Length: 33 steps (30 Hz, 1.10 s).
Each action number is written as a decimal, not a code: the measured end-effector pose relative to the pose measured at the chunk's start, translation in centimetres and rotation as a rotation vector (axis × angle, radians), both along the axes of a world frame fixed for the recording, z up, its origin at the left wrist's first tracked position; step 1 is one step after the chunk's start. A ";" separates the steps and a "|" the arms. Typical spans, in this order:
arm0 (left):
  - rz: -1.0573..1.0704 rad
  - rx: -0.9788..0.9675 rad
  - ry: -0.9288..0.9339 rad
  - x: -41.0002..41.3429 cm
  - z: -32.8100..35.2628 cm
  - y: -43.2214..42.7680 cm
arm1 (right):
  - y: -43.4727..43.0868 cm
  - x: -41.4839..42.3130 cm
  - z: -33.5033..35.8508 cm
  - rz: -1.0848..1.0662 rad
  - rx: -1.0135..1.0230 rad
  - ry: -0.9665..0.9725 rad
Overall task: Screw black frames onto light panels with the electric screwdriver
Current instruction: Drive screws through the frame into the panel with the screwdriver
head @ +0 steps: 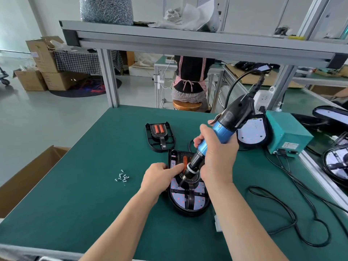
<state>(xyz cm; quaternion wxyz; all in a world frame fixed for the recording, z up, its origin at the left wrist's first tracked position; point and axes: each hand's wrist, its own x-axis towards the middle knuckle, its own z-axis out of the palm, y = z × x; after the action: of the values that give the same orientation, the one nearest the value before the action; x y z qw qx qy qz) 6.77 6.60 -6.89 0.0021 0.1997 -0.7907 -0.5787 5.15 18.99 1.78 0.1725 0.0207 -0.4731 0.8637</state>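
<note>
A light panel with a black frame on top lies on the green mat in front of me. My right hand grips the blue and black electric screwdriver, tilted, its bit tip down on the frame's left side. My left hand rests on the panel's left edge, fingers reaching toward the bit; whether they pinch a screw I cannot tell. A second black frame with orange parts lies behind. Another light panel lies at the back right.
A small heap of screws lies left of the panel. A teal power box stands at right, its black cables looping over the mat. More panels lie on the bench at right. A cardboard box stands at left. A person sits beyond the bench.
</note>
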 end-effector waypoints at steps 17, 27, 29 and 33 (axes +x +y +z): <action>0.020 -0.015 0.021 -0.2 -0.5 0.0 | -1.5 0.6 -0.4 0.130 0.186 0.088; 0.046 -0.018 0.016 -0.7 -0.4 0.3 | -2.0 1.0 -0.4 0.181 0.255 0.210; 0.053 -0.032 0.012 -0.7 -0.6 0.2 | -2.3 0.9 -0.6 0.201 0.283 0.213; 0.048 -0.073 -0.014 -0.6 -0.7 0.5 | -1.9 0.4 -0.9 0.235 0.279 0.190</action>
<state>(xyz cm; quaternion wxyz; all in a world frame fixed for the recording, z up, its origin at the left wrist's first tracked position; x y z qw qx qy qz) 6.21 7.06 -7.58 0.0178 0.2222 -0.8062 -0.5481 5.59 17.11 0.93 0.1099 0.1811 -0.5642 0.7980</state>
